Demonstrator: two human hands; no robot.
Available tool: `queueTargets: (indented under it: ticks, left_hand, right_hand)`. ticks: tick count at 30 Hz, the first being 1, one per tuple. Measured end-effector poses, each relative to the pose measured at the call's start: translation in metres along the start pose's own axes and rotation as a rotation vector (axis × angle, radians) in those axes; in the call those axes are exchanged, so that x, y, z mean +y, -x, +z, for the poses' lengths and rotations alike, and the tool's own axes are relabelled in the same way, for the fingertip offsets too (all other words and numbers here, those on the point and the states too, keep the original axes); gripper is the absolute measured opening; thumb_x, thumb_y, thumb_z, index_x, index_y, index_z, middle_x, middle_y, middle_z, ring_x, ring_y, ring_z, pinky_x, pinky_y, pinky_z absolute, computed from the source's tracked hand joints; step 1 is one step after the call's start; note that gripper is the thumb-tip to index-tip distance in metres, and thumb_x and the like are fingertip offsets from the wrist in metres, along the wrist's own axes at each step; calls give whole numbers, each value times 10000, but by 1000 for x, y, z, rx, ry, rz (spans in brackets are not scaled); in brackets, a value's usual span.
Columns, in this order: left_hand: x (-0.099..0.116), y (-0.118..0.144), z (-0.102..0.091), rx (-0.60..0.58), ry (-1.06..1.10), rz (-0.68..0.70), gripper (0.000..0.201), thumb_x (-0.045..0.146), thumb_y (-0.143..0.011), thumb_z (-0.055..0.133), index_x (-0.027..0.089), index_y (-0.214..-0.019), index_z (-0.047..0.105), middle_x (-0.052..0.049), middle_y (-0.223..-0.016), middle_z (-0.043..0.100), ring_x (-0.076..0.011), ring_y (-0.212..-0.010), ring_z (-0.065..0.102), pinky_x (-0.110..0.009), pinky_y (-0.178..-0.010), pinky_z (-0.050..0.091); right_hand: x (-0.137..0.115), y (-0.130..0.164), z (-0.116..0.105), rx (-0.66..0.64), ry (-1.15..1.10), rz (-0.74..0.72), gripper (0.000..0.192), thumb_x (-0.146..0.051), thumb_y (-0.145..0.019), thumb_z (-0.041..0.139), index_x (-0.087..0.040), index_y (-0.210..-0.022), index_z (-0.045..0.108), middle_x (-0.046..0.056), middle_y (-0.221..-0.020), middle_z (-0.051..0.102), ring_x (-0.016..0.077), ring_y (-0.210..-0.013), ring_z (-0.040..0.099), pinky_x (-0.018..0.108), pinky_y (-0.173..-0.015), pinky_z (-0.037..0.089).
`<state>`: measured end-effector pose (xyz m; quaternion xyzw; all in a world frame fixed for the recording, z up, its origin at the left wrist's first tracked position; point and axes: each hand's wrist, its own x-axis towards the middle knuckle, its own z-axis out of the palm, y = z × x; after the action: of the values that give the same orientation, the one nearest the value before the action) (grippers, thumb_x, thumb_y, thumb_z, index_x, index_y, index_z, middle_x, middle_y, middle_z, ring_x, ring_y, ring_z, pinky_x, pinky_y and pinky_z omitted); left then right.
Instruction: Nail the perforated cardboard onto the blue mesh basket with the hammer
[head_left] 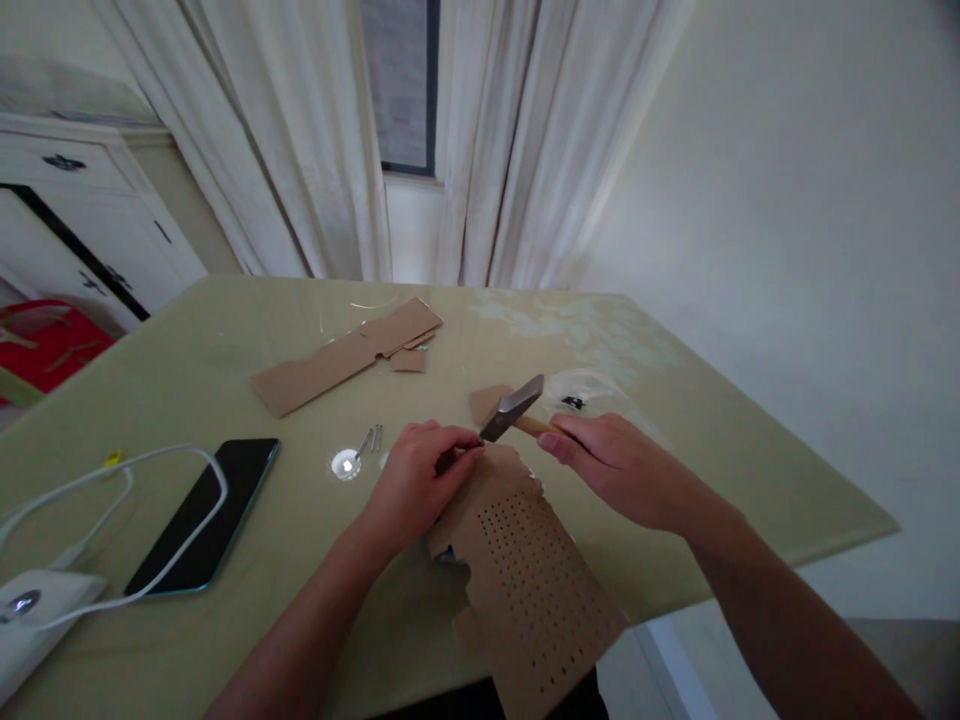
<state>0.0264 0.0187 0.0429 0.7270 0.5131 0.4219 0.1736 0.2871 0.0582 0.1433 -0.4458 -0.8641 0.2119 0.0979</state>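
Note:
My right hand (pixel 611 460) is wrapped round the wooden handle of a hammer (pixel 514 408), whose metal head is tilted just over my left fingertips. With thumb and index finger pinched together, my left hand (pixel 427 475) holds something small at the far end of a perforated cardboard piece (pixel 536 570); it looks like a nail, mostly hidden by the fingers and hammer head. Rows of small holes cover the cardboard, which reaches over the near table edge. Left of my left hand lie several loose nails (pixel 369 440) beside a shiny round spot of light.
A black phone (pixel 210 515), a white cable (pixel 172 455) and a white power bank (pixel 45 620) lie at the left. Cardboard strips (pixel 349 357) rest farther back. A clear plastic bag (pixel 592 390) sits beyond the hammer. Curtains and a wall border the table (pixel 720 480).

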Motion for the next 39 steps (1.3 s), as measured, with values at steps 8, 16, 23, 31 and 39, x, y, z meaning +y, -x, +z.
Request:
queueTargets:
  ticks: [8, 16, 23, 31, 39]
  left_hand:
    - [-2, -1, 3, 2, -23, -1, 108, 238, -1011, 737, 255, -1042, 839, -13, -821, 785, -211, -774, 691, -389, -860, 518]
    - [-3, -2, 2, -19, -11, -14, 105, 238, -1006, 742, 244, -1038, 841, -16, -823, 784, -217, -776, 691, -386, -837, 508]
    - [-2, -2, 3, -25, -6, -13, 113, 247, -1010, 730, 245, -1040, 839, -22, -828, 787, -219, -786, 698, -379, -831, 514]
    - [0, -2, 2, -41, -9, -23, 147, 276, -1022, 694, 244, -1048, 835, -33, -842, 795, -225, -796, 707, -393, -849, 535]
    - [0, -2, 1, -49, -17, -34, 150, 289, -1025, 683, 245, -1028, 826, -41, -870, 811, -237, -824, 719, -396, -843, 539]
  right_hand:
    - [-18, 1, -15, 19, 92, -8, 528, -558, -1167, 372, -229, -798, 558, 10, -720, 592, 182, -676, 528, 350, -672, 286]
    - [-24, -2, -16, 14, 143, 15, 510, -536, -1175, 383, -226, -812, 564, 13, -747, 602, 183, -686, 530, 352, -679, 287]
    - [-24, -3, -9, -63, 223, 10, 466, -453, -1188, 375, -218, -845, 587, 22, -764, 618, 193, -716, 547, 350, -685, 276]
    - [-29, -1, -15, 55, 162, 36, 514, -541, -1179, 368, -225, -819, 555, 13, -728, 599, 182, -679, 540, 346, -667, 281]
    - [-27, -2, -5, -16, 245, 36, 457, -454, -1184, 387, -212, -875, 620, 36, -771, 654, 196, -711, 579, 354, -677, 283]
